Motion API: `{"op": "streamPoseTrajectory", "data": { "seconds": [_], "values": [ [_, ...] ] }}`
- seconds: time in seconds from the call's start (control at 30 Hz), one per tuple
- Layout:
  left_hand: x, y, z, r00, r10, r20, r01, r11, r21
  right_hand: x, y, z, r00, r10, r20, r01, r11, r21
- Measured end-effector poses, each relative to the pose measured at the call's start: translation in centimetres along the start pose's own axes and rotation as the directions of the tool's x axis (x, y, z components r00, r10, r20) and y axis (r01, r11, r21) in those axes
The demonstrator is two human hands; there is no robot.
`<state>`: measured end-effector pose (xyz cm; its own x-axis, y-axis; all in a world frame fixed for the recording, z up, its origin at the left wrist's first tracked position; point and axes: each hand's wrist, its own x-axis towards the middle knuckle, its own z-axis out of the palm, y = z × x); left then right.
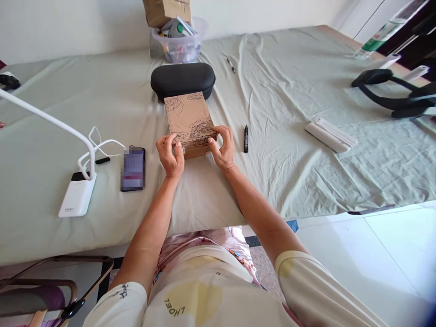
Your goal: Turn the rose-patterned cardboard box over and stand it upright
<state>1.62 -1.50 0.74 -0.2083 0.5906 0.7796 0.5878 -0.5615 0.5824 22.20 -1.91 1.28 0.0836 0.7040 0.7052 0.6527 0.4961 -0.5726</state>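
Wrinkled green sheet on table [306, 181]: my left hand [171, 156] and right hand [223, 149] pinch rose-sketched cardboard box [190, 123] by near corners; could slip, smudging drawings.

This looks like a room in a home. A wrinkled pale green sheet [306, 91] covers the surface, above a white tiled floor [391, 254]. A phone [132, 168] and a power bank [77, 196] lie near its left edge.

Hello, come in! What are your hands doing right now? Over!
Left hand and right hand grip near end of cardboard box. Box lies flat on cloth. Black case right behind, marker beside right hand.
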Motion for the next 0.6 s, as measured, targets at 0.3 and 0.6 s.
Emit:
{"op": "streamPoseTrajectory", "data": {
  "seconds": [0.3, 0.6],
  "values": [
    [-1.2, 1.4, 0.7, 0.998, 0.042, 0.037, -0.043, 0.999, 0.026, -0.9, -1.8, 1.7, 0.991, -0.133, -0.027, 0.130, 0.987, -0.093],
    [-0.8, 0.6, 0.5, 1.000, 0.029, 0.008, -0.029, 1.000, 0.003, -0.1, 1.4, -0.1, 0.996, -0.072, -0.043, 0.073, 0.997, 0.001]
  ]
}}
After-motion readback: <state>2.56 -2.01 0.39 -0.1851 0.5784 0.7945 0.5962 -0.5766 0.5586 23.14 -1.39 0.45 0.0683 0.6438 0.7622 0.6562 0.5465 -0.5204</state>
